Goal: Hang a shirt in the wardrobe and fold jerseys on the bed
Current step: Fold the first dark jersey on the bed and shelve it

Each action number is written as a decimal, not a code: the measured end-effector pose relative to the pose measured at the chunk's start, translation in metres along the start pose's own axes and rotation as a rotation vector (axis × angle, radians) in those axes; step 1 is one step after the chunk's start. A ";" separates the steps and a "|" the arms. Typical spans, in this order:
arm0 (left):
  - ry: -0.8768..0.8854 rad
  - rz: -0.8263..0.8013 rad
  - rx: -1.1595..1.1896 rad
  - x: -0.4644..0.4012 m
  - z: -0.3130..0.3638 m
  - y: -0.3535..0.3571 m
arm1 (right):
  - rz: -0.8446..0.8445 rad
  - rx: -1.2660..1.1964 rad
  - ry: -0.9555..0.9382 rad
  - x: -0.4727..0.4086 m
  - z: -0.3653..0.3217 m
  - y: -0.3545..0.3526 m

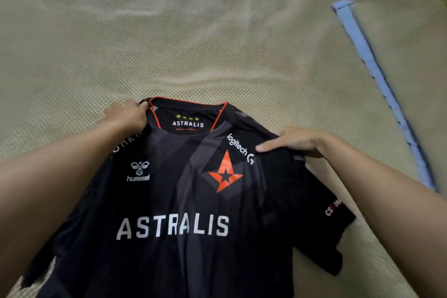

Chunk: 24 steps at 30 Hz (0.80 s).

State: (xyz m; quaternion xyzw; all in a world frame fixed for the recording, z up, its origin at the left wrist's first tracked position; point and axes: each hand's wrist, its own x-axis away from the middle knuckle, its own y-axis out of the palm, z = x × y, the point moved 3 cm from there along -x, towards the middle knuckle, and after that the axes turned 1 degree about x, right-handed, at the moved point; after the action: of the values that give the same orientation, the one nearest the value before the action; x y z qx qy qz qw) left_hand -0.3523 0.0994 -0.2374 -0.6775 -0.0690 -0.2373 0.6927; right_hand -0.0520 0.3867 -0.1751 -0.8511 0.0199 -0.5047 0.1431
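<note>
Pinching the jersey (179,201) shoulders, left hand (128,115) clamped, right hand (302,140) fingers pressed flat together.

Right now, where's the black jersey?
In the head view the black jersey lies front-up on the woven mat, low and centre, left hand gripping its shoulder by the collar, right hand on the other shoulder.
</note>
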 end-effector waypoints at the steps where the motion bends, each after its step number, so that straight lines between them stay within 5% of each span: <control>1: -0.014 0.002 -0.005 0.001 0.000 0.001 | -0.088 0.030 0.057 0.014 0.021 -0.004; 3: -0.037 0.015 -0.005 0.005 0.000 -0.001 | -0.117 0.015 0.127 0.041 0.064 -0.011; 7: 0.031 0.189 -0.115 0.027 0.039 -0.036 | 0.188 0.014 0.122 0.073 0.135 -0.034; 10: 0.421 0.334 -0.100 0.069 0.115 -0.045 | 0.477 0.011 0.061 0.087 0.169 -0.040; 14: 0.906 0.068 -0.193 0.137 0.185 0.014 | 0.822 0.024 0.007 0.102 0.192 -0.022; 18: 0.746 0.054 -0.215 0.131 0.188 0.040 | 1.039 0.067 0.078 0.101 0.194 -0.001; 22: 0.595 0.314 0.017 0.134 0.195 0.017 | 1.177 -0.283 0.218 0.099 0.201 0.004; 24: 0.409 0.269 0.204 0.129 0.191 0.009 | 1.158 -0.363 0.240 0.096 0.204 0.012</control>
State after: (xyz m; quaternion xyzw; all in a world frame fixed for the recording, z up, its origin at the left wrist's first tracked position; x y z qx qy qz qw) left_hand -0.1923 0.2539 -0.1777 -0.5453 0.1397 -0.2671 0.7822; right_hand 0.1727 0.4036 -0.1885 -0.6503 0.5800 -0.4260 0.2434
